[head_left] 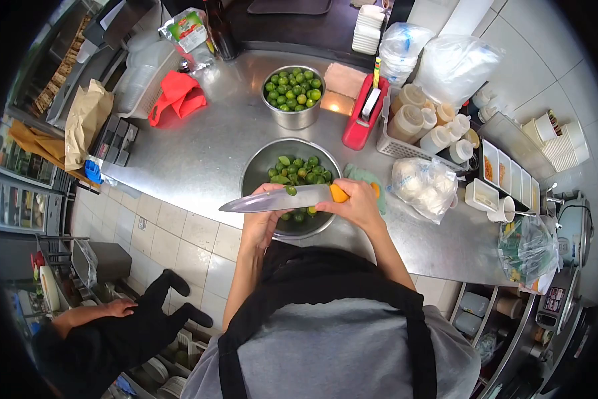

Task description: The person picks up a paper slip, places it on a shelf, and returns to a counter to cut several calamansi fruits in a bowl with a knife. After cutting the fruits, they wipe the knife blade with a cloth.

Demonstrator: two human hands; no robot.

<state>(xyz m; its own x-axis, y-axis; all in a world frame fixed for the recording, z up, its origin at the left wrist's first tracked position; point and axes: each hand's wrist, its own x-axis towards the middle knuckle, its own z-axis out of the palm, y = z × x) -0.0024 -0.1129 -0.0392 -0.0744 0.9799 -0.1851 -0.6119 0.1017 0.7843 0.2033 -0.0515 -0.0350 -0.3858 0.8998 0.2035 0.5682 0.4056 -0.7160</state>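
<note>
My right hand (357, 205) grips a large kitchen knife (255, 202) by its yellow handle, with the wide blade pointing left. Behind the blade is my left hand (260, 225), its fingers closed and partly hidden. A small green lime (291, 190) shows at the blade's upper edge, by the left fingertips, and seems held there. Both hands are above a wide steel mixing bowl (249, 166) with limes and some green leaves inside. Beyond it stands a deeper steel pot (292, 120) heaped with green limes (292, 88).
Right of the pot are a red tape dispenser (366, 112) and a basket (395, 145) of squeeze bottles. A green cloth (362, 174) and a bagged white item (424, 186) lie near my right hand. Another person (122, 332) is at the lower left. A red cloth (178, 98) lies farther left.
</note>
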